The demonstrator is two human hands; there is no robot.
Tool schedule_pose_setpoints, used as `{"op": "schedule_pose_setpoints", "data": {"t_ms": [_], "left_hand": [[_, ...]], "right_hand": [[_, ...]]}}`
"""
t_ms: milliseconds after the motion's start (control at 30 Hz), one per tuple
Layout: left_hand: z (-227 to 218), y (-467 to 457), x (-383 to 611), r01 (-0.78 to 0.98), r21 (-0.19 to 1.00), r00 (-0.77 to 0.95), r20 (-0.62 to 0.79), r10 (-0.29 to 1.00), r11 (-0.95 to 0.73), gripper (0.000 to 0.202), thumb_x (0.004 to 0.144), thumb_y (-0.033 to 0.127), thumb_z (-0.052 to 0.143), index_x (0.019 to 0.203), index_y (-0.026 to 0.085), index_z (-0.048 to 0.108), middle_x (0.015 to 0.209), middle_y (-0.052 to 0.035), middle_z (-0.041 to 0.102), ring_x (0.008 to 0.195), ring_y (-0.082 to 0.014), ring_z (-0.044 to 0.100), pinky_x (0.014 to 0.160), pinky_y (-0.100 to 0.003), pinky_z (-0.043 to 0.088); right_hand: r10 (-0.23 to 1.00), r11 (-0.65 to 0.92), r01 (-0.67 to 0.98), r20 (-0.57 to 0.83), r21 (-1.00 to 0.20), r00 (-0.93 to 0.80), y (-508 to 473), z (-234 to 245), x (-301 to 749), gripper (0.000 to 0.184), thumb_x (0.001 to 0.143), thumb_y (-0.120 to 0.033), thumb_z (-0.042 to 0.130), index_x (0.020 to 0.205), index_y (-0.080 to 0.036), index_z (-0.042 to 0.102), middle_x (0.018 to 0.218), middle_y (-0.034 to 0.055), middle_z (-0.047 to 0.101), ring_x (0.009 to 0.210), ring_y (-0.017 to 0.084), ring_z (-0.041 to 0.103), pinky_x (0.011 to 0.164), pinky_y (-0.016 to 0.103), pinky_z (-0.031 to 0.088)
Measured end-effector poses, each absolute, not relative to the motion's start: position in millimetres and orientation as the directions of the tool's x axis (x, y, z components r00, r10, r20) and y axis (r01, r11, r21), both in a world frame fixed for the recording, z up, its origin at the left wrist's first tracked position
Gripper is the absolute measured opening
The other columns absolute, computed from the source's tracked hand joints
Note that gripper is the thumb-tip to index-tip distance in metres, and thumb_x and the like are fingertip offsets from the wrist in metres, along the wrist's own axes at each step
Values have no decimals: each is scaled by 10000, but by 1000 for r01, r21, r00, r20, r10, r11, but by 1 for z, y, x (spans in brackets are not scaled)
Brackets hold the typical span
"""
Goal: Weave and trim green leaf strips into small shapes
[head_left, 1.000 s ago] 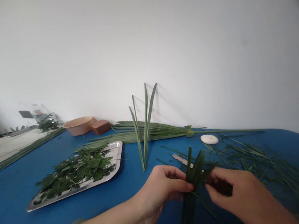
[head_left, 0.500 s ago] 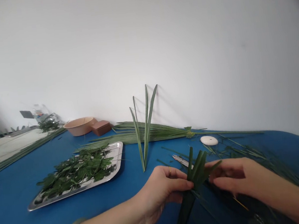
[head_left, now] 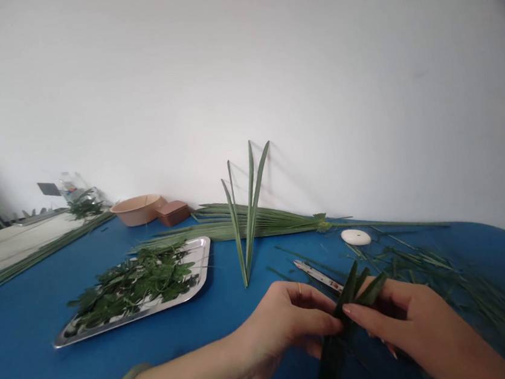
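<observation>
My left hand (head_left: 288, 325), with a ring and a bangle, pinches a dark green bunch of long leaf strips (head_left: 331, 366) between thumb and fingers. The short upper ends of the strips fan out above that grip. From the other side, my right hand (head_left: 416, 320) has its thumb and fingers closed on these upper ends, close to the left fingertips. Just behind the strips lies a pointed metal blade (head_left: 317, 275), speckled with dark marks; its rear end is hidden by the leaves. The lower part of the bunch is dark and runs out of view.
A metal tray (head_left: 204, 259) of leafy green sprigs (head_left: 148, 279) lies to the left. A V-shaped leaf piece (head_left: 249, 232) rises behind my hands, before a large fan leaf (head_left: 279, 222). A white oval object (head_left: 356, 237), leaf scraps (head_left: 443, 265), pinkish basin (head_left: 139, 211) and brown box (head_left: 174, 213) surround them.
My right hand has moved left against the leaf strips, and its thumb now presses on their upper ends. The strips have shifted slightly right and tilted. The view has moved slightly.
</observation>
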State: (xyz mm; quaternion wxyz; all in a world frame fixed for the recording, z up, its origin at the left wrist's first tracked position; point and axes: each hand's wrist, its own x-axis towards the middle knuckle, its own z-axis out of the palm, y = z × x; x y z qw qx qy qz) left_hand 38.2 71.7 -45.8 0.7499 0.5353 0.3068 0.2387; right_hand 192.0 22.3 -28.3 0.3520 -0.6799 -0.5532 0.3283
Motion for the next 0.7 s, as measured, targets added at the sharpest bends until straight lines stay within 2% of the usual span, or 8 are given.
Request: {"op": "schedule_pose_setpoints", "data": {"t_ms": [133, 367, 533, 700], "left_hand": [[-47, 72, 39, -8, 954, 693, -212, 689, 301, 208, 534, 201, 657, 713, 117, 596, 642, 2, 534, 542, -67, 465, 458, -161, 351], [-48, 72, 39, -16, 964, 635, -195, 747, 265, 133, 576, 187, 621, 675, 107, 581, 601, 13, 519, 510, -47, 430, 436, -145, 300], [-49, 72, 40, -90, 972, 611, -119, 782, 218, 106, 595, 186, 619, 646, 108, 567, 598, 19, 531, 521, -34, 432, 452, -135, 280], [-52, 72, 41, -44, 976, 656, -134, 743, 215, 203, 574, 218, 644, 742, 122, 583, 640, 3, 547, 541, -63, 456, 477, -166, 323]], "right_hand": [[976, -132, 565, -9, -814, 216, 22, -27, 190, 171, 601, -351, 554, 628, -202, 632, 469, -31, 546, 417, 94, 439, 372, 183, 312], [982, -134, 522, -41, -842, 185, 27, -35, 197, 201, 615, -355, 550, 518, -182, 586, 470, -17, 571, 424, 92, 493, 409, 174, 368], [974, -138, 524, -18, -840, 227, 27, -37, 197, 245, 606, -376, 553, 463, -178, 565, 415, -18, 542, 386, 86, 471, 382, 173, 358], [970, -76, 561, 68, -824, 232, 21, -37, 194, 258, 630, -414, 534, 511, -191, 583, 447, -20, 546, 425, 97, 474, 392, 175, 351]]}}
